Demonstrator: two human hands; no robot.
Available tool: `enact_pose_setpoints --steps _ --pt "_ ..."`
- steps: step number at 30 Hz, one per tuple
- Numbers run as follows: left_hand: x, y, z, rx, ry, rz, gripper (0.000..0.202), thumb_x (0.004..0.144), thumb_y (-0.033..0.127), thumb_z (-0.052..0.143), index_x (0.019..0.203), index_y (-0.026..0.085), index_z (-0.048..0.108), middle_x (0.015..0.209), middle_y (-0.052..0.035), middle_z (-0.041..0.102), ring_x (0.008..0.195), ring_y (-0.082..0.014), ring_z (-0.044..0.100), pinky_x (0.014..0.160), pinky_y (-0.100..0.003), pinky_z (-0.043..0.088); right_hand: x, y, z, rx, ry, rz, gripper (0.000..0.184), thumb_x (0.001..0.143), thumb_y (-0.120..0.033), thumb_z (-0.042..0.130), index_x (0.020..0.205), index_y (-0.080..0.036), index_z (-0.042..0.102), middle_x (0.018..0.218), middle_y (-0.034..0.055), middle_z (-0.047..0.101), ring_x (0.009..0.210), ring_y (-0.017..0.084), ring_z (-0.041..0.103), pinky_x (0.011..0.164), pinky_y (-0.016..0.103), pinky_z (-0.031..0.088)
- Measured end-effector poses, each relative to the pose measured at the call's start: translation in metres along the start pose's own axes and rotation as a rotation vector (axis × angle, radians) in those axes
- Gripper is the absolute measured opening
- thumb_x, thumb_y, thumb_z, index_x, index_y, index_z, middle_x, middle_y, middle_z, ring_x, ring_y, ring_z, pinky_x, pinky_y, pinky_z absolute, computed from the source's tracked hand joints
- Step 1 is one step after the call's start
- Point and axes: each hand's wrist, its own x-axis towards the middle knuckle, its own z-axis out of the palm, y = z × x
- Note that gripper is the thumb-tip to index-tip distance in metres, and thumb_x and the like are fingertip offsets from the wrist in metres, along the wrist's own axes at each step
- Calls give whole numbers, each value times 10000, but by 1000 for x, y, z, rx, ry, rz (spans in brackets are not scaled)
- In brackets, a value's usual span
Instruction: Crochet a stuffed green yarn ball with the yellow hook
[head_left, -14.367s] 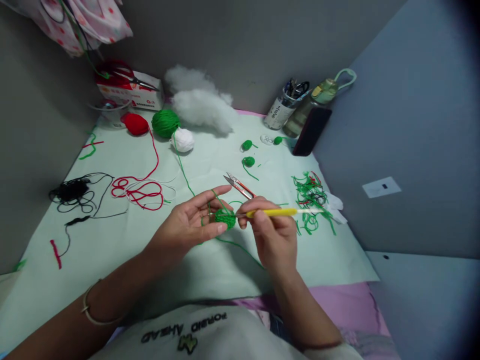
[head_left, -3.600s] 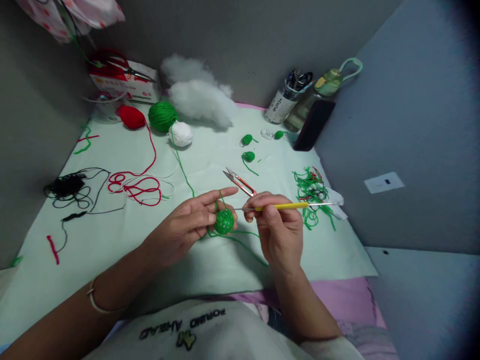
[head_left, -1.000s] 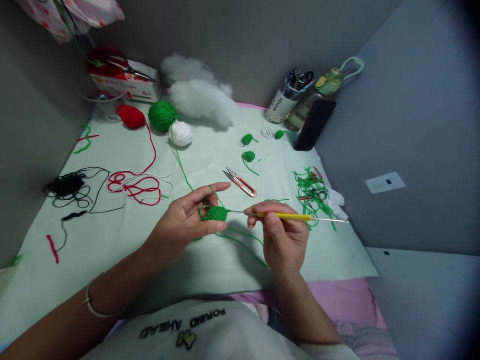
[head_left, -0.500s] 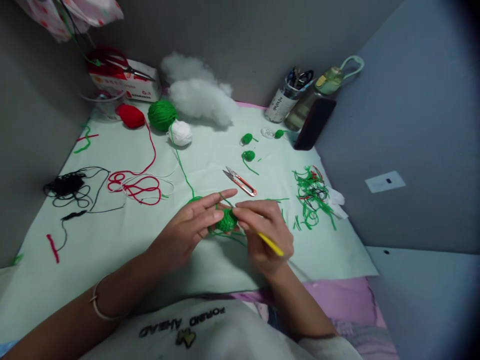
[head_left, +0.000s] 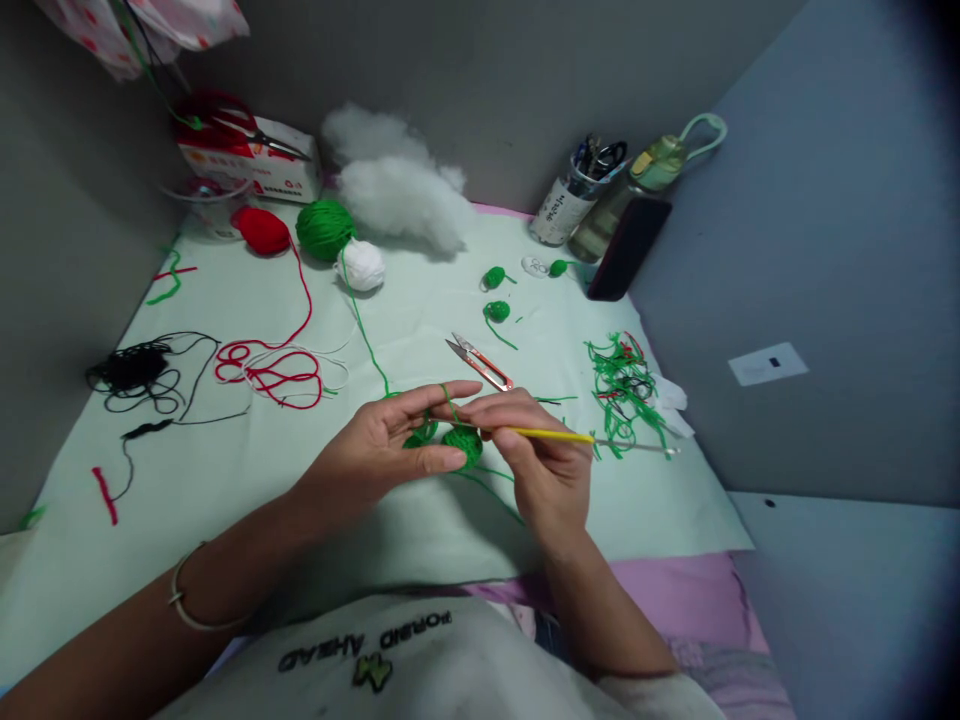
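Observation:
My left hand [head_left: 382, 440] grips a small green crochet piece [head_left: 463, 445] with the thumb across its near side, and green yarn loops over the raised index finger. In my right hand [head_left: 544, 460] is a crochet hook [head_left: 559, 435] with a yellow grip, its rear metal end pointing right. The hook's working tip is at the piece and too small to make out. From the green yarn ball [head_left: 325, 231] a strand runs down to my left hand. Orange-handled thread snips [head_left: 480, 362] lie just beyond my hands.
Small green crocheted pieces [head_left: 496, 311] lie behind the snips. To the right is a heap of yarn scraps [head_left: 626, 395]; a phone [head_left: 630, 248] leans near a bottle [head_left: 660, 163]. White stuffing [head_left: 401, 190], a red yarn ball [head_left: 262, 232] and black yarn [head_left: 135, 370] lie back and left.
The hook has swung from slanting down toward me to nearly level, pointing right. My left thumb has shifted down and right along the piece, and the left fingers have spread more.

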Motion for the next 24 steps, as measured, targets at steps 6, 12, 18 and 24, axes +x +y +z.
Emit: enact_pose_setpoints --steps 6,12,18,24 --pt "1 2 6 68 121 46 791 649 205 967 1395 265 710 956 -2 636 1006 -205 651 963 -345 507 -1 4 2 172 30 74 141 1011 -319 670 1009 -296 809 963 31 813 870 181 728 725 328 587" --pt "3 -2 6 252 202 162 767 632 254 981 1358 307 739 956 23 538 944 -161 585 941 -317 477 1 3 2 336 33 193 175 1039 -353 629 974 -266 766 930 15 795 722 125 684 687 279 581" --pt "3 -4 4 380 242 221 729 656 267 960 1350 329 746 922 36 490 904 -151 553 967 -328 457 1 1 2 344 12 205 196 1059 -346 590 989 -250 745 931 27 802 741 138 714 704 294 594" --pt "5 -6 5 448 262 242 691 689 261 930 1350 335 742 900 37 466 875 -151 538 945 -329 464 0 1 0 281 -23 138 188 1066 -313 581 1025 -255 755 968 24 795 770 132 711 740 298 603"
